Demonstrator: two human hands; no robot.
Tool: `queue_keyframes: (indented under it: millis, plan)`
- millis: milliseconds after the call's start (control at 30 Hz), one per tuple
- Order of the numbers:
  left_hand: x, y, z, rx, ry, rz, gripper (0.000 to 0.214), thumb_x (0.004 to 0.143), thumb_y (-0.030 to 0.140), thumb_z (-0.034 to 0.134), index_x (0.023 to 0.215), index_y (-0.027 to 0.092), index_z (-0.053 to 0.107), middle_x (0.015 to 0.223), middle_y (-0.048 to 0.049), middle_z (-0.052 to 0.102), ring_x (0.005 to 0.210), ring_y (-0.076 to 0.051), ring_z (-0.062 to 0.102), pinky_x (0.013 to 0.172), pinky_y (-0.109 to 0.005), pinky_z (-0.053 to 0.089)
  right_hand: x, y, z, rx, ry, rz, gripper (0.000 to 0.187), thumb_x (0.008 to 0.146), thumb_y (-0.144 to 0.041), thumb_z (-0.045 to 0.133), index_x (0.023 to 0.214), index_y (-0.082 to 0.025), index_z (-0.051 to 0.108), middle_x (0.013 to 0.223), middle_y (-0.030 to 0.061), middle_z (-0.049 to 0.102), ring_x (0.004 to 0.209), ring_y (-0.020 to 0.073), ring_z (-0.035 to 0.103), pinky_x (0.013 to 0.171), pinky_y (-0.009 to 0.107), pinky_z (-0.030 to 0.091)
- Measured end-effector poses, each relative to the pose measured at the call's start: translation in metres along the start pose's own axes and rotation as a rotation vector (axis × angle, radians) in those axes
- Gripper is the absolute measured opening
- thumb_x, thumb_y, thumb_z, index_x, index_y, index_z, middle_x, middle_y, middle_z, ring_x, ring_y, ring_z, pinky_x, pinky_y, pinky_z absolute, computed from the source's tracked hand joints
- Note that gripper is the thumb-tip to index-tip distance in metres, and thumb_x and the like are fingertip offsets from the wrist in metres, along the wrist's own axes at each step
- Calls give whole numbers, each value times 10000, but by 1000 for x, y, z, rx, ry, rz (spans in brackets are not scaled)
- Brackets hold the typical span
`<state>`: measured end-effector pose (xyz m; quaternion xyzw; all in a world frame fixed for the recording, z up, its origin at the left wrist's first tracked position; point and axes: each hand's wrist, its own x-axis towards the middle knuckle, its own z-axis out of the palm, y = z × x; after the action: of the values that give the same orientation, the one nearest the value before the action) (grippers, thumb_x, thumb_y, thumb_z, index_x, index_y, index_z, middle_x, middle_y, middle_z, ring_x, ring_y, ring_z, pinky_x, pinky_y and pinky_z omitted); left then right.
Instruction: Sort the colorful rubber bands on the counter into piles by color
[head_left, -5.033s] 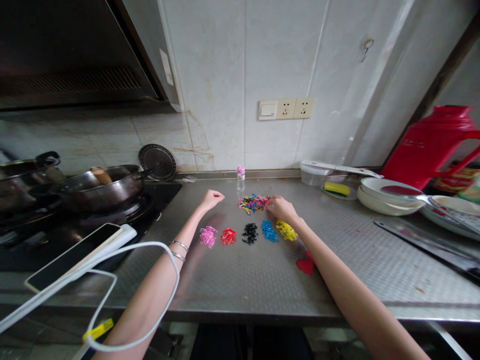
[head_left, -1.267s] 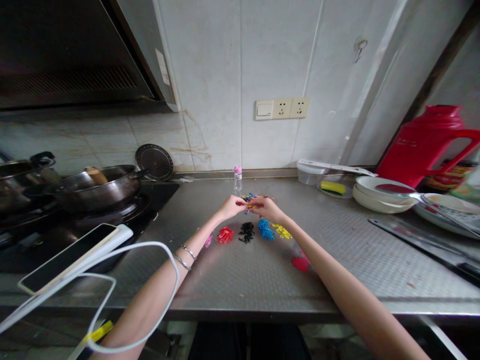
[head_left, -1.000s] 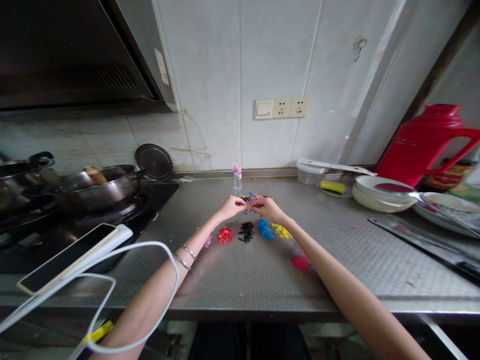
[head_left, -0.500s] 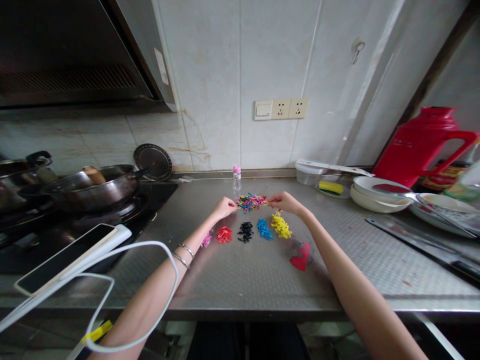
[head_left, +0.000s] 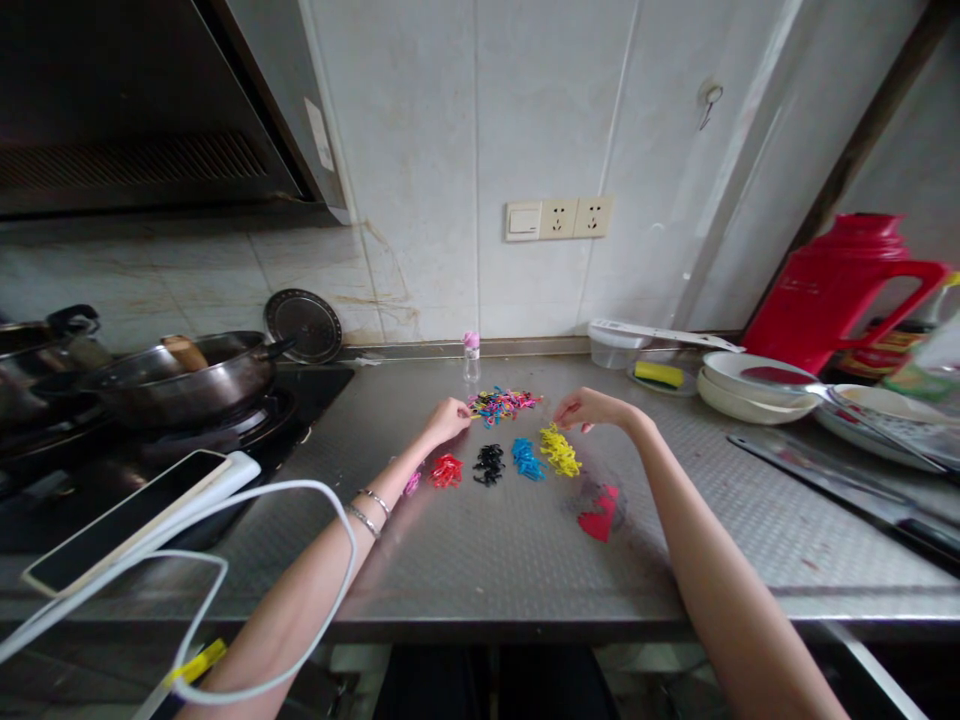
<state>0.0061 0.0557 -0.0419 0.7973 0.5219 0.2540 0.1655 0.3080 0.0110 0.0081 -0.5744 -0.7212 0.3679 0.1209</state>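
A mixed heap of small coloured elastic bands (head_left: 501,404) lies on the steel counter (head_left: 480,540). In front of it sit sorted heaps: pink (head_left: 411,482), red (head_left: 446,470), black (head_left: 489,464), blue (head_left: 526,459), yellow (head_left: 559,450). My left hand (head_left: 447,420) rests at the mixed heap's left edge, fingers curled and pinched. My right hand (head_left: 592,408) hovers just above the yellow heap, fingertips pinched together; what they hold is too small to see. A red lid (head_left: 598,513) lies beside my right forearm.
A small pink-capped bottle (head_left: 471,356) stands behind the heap. Pans (head_left: 180,372) sit on the stove at left, a phone with white cable (head_left: 127,520) near the front. Bowls (head_left: 750,385), a sponge dish (head_left: 658,374), a red thermos (head_left: 840,290) and a knife (head_left: 847,480) fill the right side.
My hands met over the mixed heap, then parted. My right hand drew right and down to the yellow heap; my left hand stayed at the heap's left edge.
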Motion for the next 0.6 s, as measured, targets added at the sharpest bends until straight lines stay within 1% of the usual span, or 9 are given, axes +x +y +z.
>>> queue_keyframes:
  millis: [100, 233, 433, 600]
  plan:
    - [1, -2, 1, 6, 5, 10, 190, 663, 207, 563, 779, 134, 693, 681, -51, 656, 587, -129, 548, 566, -221, 383, -2, 1, -2, 15, 5, -1, 244, 656, -278, 591, 846, -149, 674, 841, 66, 679, 762, 152, 614, 500, 151, 468]
    - [2, -3, 0, 4, 9, 23, 173, 662, 187, 566, 767, 131, 691, 709, -62, 667, 633, -140, 567, 590, -222, 396, 1, 4, -1, 9, 66, 22, 239, 683, -299, 583, 831, -133, 670, 804, 79, 674, 732, 143, 614, 489, 147, 461]
    - [1, 2, -3, 3, 10, 6, 146, 666, 172, 573, 738, 124, 690, 744, -77, 675, 659, -146, 576, 616, -230, 411, 5, 6, 0, 0, 148, 8, 228, 696, -302, 573, 812, -124, 657, 768, 79, 668, 680, 137, 608, 475, 160, 464]
    - [0, 5, -4, 17, 11, 8, 144, 671, 174, 569, 726, 119, 690, 724, -75, 674, 645, -139, 573, 610, -223, 408, 8, 8, 2, -2, 175, 0, 221, 701, -299, 568, 802, -121, 652, 751, 79, 662, 664, 134, 604, 467, 157, 460]
